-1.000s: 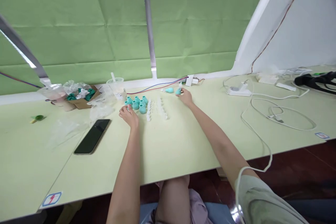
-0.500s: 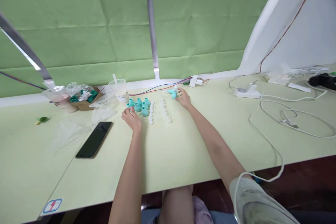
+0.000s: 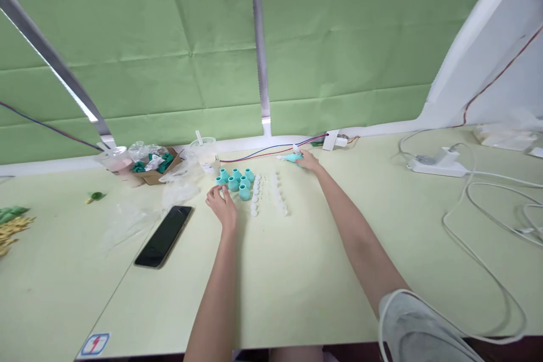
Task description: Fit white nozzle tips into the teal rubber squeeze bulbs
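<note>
My left hand (image 3: 221,206) is beside a group of small teal rubber bulbs (image 3: 244,192), its fingers loosely curled and apart. The bulbs stand upright with round open necks, and the hand partly hides the nearest ones at the left. Farther back, my right hand (image 3: 308,161) has its fingertips around a teal bulb (image 3: 298,157) with a white piece at its top. A teal bulb with a pale nozzle (image 3: 282,158) lies against it on the left. To the right of the group runs a row of small white caps (image 3: 255,195), then a row of clear plastic pieces (image 3: 279,195).
A black phone (image 3: 164,236) lies left of my left arm. Beyond it are crumpled plastic bags (image 3: 180,181), a cardboard box (image 3: 163,176) and two plastic cups (image 3: 123,165). A power strip (image 3: 439,165) with white cables is at the right, and thin wires run along the wall.
The view has swung left and shifted, so yellow and green pieces show at the left edge. My right hand now covers more of the teal bulb. The left hand stays by the group.
</note>
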Available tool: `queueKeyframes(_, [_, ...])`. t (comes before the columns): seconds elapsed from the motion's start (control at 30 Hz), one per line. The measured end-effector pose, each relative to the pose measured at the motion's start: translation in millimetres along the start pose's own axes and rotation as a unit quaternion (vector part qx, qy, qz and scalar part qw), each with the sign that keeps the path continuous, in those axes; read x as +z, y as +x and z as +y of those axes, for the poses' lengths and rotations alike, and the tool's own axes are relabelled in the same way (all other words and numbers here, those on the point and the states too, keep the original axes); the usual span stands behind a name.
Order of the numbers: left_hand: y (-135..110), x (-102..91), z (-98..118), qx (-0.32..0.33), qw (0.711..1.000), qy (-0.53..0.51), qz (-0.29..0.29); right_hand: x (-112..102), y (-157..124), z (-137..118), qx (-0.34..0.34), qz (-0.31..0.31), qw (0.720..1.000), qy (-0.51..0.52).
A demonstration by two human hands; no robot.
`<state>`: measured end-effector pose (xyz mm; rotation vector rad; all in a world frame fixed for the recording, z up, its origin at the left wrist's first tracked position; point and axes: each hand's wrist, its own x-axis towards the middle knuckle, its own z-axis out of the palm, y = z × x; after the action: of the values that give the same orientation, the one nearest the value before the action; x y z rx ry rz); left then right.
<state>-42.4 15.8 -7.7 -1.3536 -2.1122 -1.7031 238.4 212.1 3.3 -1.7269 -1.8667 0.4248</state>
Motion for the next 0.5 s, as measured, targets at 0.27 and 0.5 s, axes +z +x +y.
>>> queueKeyframes(0.27, [-0.7, 0.2, -0.4, -0.002, 1.0, 0.011, -0.013, 9.8, -6.0, -3.9, -0.074, -0.003, 0.996, -0.039])
queueKeyframes(0.5, [-1.1, -0.5, 0.5, -0.006, 1.0, 0.009, -0.021, 9.0, -4.1, -16.7, -0.062, 0.004, 0.99, -0.13])
